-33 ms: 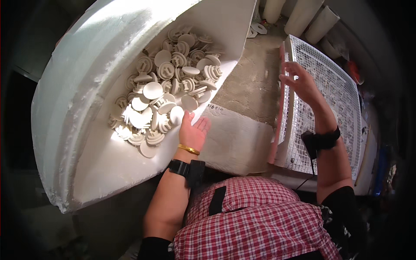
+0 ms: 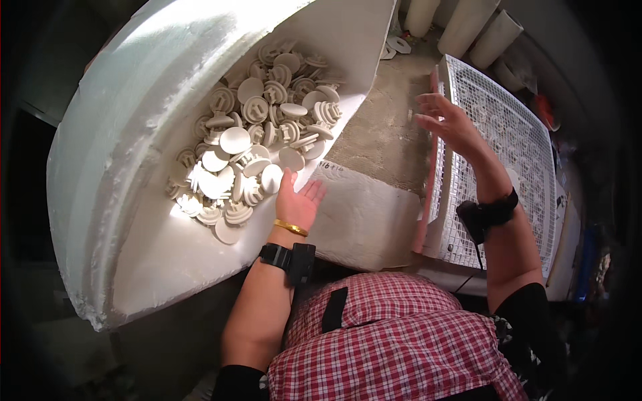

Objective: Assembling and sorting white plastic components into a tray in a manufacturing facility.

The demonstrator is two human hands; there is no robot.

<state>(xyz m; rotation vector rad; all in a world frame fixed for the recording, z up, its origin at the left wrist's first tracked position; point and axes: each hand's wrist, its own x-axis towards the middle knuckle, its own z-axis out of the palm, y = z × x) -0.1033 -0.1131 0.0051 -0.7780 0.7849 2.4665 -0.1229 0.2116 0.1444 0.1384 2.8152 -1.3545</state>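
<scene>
A heap of off-white round caps (image 2: 255, 109), flat discs with ridged, pronged backs, fills much of a white foam box (image 2: 144, 267) on my left. My left hand (image 2: 298, 202) rests at the box's near right rim, palm turned up and fingers stretched out. It is right beside the nearest caps, and nothing shows in it. On the other side my right hand (image 2: 447, 121) hovers by the left edge of a white wire-mesh rack (image 2: 481, 227), fingers apart and holding nothing visible. Small pieces lie beneath the mesh, too fine to make out.
Between box and rack lie a bare brownish surface (image 2: 391, 113) and a pale slab (image 2: 364, 217). A reddish strip (image 2: 424, 220) runs along the rack's left side. White rolls (image 2: 496, 39) stand at the back right, near flat white pieces (image 2: 399, 45).
My right hand has shifted slightly to the left, past the rack's edge. My left hand and the heap of caps stay as they were.
</scene>
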